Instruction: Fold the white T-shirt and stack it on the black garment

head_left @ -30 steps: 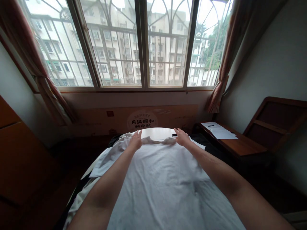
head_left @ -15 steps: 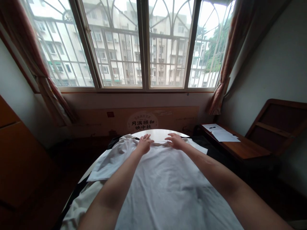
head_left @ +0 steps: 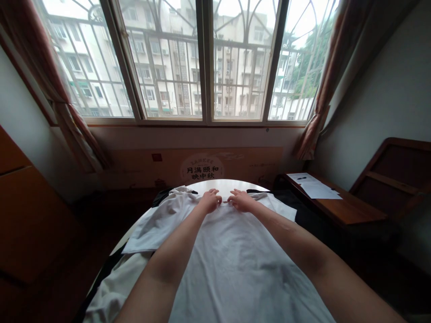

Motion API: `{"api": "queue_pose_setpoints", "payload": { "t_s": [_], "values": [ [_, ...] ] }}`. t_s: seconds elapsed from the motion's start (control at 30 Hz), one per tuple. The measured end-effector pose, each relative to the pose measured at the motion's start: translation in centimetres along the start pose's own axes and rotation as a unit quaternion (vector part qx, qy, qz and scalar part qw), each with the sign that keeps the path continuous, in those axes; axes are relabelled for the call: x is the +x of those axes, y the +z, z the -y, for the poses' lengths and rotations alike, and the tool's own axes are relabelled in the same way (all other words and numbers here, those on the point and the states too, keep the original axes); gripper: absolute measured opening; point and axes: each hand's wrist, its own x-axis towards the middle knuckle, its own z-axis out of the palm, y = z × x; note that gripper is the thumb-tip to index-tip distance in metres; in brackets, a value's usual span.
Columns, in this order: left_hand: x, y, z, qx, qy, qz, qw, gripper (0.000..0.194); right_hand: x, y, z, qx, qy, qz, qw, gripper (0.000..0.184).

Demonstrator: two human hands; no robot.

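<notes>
T-shirt, white, laid flat on round table, collar near the far rim.
Left hand and right hand now sit closer together at the collar than before; fingers curled, pinch on fabric cannot be determined. Fabric: soft, thin, lightly creased. Beyond the collar: curved rim, glossy bare strip. Papers lie well apart, to the right.

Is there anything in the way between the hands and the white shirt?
No, nothing that I can see. The left hand and the right hand are both right at the neckline of the white shirt, with nothing showing in between. The papers lie off to the right, out of the way.
</notes>
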Motion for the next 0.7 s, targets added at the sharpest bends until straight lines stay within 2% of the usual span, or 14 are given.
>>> {"api": "queue_pose_setpoints", "payload": {
  "t_s": [0.1, 0.23, 0.53, 0.7],
  "values": [
    [0.1, 0.2, -0.1, -0.006, 0.012, 0.0, 1.0, 0.027, 0.0, 0.4, -0.1, 0.002, -0.003, 0.011, 1.0, 0.033],
    [0.3, 0.6, 0.0, -0.004, 0.004, 0.001, 1.0, 0.03, 0.0, 0.5, 0.1, -0.01, 0.009, 0.015, 1.0, 0.04],
    [0.8, 1.3, 2.2, 0.027, -0.15, -0.007, 0.988, 0.053, 0.7, -0.3, -0.9, -0.07, 0.146, -0.031, 0.986, 0.042],
    [1.1, 1.5, 2.7, 0.014, -0.188, 0.003, 0.982, 0.059, 0.5, -0.9, -1.7, -0.079, 0.208, -0.064, 0.973, 0.054]
  ]
}}
